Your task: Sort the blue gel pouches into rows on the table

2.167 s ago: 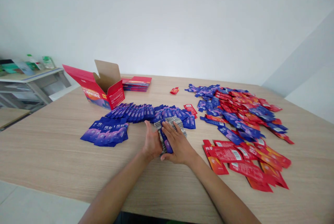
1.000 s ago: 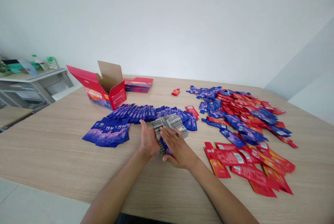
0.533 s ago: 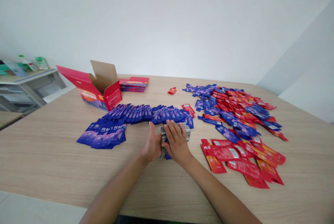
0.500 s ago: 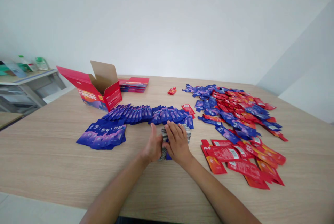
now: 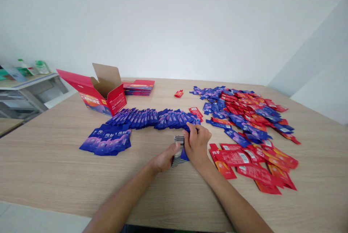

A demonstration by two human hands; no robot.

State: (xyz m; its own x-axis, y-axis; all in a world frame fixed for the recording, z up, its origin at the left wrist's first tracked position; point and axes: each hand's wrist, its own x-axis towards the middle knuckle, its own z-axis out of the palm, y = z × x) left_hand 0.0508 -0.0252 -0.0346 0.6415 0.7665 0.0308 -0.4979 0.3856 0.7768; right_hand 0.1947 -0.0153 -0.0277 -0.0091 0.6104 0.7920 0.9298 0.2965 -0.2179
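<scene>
From the head camera, both hands are squeezing one stack (image 5: pixel 178 149) of blue packets, standing on edge on the table (image 5: pixel 54 160) right in front of the person. The left hand (image 5: pixel 164 159) is curling its fingers and thumb around the near end of the stack. The right hand (image 5: pixel 196 145) is pressing flat on the other side, with its fingertips bent over the top. So both hands are closing on the stack, not spread wide. The packets look thin, light and shiny, so they are probably slippery and bendy. A stack like this may fan out or slide apart if only one side is pushed. The best hold seems to be on the two flat faces, one hand on each, pinching gently toward the middle. Just behind the hands, a long row (image 5: pixel 154 118) of blue packets is lying in a line. A small fan (image 5: pixel 106 141) of blue ones is sitting to the left. An open red box (image 5: pixel 102 93) is standing farther back. Red packets (image 5: pixel 252 167) are lying loose on the right, and a mixed pile (image 5: pixel 244 111) is behind them.
</scene>
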